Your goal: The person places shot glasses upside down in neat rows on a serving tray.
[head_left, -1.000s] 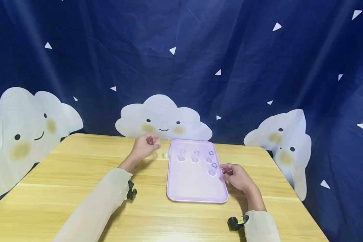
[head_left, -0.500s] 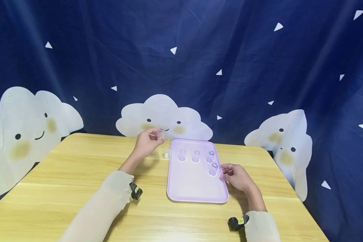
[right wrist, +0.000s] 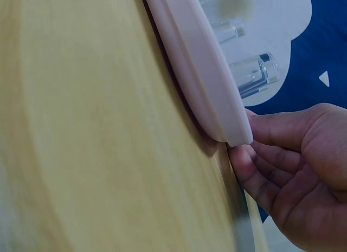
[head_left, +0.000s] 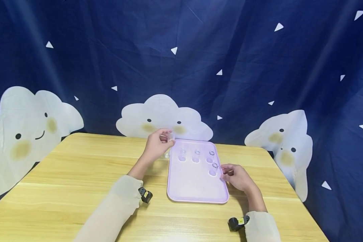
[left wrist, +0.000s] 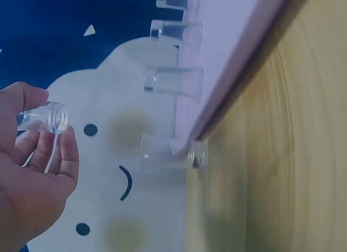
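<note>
My left hand holds a small clear shot glass between thumb and fingertips, above the tray's back left corner. In the left wrist view, the glass's thick ringed end shows beyond the fingers. Another clear glass stands upright on the table just outside the tray's left edge, partly hidden by that hand in the head view. At the lilac tray's right side, my right hand pinches the rim, thumb above and fingers below. Several glasses stand upside down on the tray: a back row and one glass nearer the right hand.
The wooden table extends around the tray, its back edge against a dark blue curtain printed with white clouds. A small black camera sits at the right wrist, another black camera at the left.
My left hand has lifted the shot glass, turned it and carried it right toward the tray's back left corner. The right hand stays on the tray rim; the standing glasses have not moved.
</note>
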{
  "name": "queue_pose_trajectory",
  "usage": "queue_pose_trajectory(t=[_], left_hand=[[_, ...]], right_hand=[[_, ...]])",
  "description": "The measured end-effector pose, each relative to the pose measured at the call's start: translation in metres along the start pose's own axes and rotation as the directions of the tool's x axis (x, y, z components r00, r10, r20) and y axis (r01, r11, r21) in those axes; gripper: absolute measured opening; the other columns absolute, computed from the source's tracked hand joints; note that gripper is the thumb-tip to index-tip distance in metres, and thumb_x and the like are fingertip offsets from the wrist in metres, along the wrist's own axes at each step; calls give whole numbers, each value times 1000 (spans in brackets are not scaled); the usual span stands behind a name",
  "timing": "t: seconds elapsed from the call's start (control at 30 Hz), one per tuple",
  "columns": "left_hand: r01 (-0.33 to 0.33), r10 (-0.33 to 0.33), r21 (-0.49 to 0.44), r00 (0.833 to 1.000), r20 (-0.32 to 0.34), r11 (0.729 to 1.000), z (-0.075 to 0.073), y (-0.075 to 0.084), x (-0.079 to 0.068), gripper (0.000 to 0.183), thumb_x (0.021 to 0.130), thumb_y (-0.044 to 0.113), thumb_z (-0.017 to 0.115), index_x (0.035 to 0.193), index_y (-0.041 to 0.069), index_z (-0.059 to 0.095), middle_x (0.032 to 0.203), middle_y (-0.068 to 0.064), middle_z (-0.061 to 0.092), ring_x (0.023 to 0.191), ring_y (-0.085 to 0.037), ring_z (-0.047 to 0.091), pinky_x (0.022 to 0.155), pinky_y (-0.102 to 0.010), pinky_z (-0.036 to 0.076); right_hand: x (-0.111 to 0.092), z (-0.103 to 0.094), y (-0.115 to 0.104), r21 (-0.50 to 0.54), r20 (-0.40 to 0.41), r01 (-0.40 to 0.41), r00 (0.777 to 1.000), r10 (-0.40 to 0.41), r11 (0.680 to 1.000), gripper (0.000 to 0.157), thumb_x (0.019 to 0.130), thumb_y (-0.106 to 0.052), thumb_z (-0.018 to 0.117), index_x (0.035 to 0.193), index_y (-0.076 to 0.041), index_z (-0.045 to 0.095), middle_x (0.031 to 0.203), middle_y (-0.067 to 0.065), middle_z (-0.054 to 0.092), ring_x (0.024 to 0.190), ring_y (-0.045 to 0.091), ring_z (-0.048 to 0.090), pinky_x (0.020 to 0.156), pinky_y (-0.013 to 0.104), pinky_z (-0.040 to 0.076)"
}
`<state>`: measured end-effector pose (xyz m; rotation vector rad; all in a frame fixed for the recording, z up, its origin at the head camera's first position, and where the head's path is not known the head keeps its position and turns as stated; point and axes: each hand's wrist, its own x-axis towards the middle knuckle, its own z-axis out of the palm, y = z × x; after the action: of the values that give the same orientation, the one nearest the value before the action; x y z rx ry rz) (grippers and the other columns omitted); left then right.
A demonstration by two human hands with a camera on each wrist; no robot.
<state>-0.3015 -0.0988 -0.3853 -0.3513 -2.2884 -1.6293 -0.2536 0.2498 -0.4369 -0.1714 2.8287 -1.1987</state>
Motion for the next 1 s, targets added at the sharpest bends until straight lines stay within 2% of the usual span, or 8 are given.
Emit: queue_pose_trajectory(t=[0.3,0.5,0.77,1.0], left_hand=[[34,-33,-49,999,13,998,26,5,-4,38,81,7,83,113,5,64,102,-11,67,92,-24,67,84,-35,59],[23,-19,-94,999,40,995,43,9,-6,37,81,5,83,112,4,63,100,-10,68,89,-23,67,83,-33,59],[17,-9,-100,997,75,995,62,14,-11,36,81,7,83,110,6,62,99,-9,68,87,-21,67,81,-32,59],[-35,45,-112,995,88,993,75,14,-12,35,79,3,82,107,3,62,98,-10,69,85,-20,67,79,-29,59]], right_hand=[[1,-1,1,-1,4,4,1000,-4,1000,35,91,1,69,126,1,67,103,8,72,94,23,64,76,32,54],[0,-1,0,-9,9,-6,1000,6,1000,35,92,0,69,127,1,67,104,8,71,94,23,64,76,32,54],[0,-1,-1,-1,9,-14,1000,14,1000,35,92,0,69,126,1,67,105,9,71,94,23,64,75,32,54],[0,-1,0,1,14,-16,1000,16,1000,35,92,1,69,127,0,67,104,8,71,92,23,63,74,31,53]])
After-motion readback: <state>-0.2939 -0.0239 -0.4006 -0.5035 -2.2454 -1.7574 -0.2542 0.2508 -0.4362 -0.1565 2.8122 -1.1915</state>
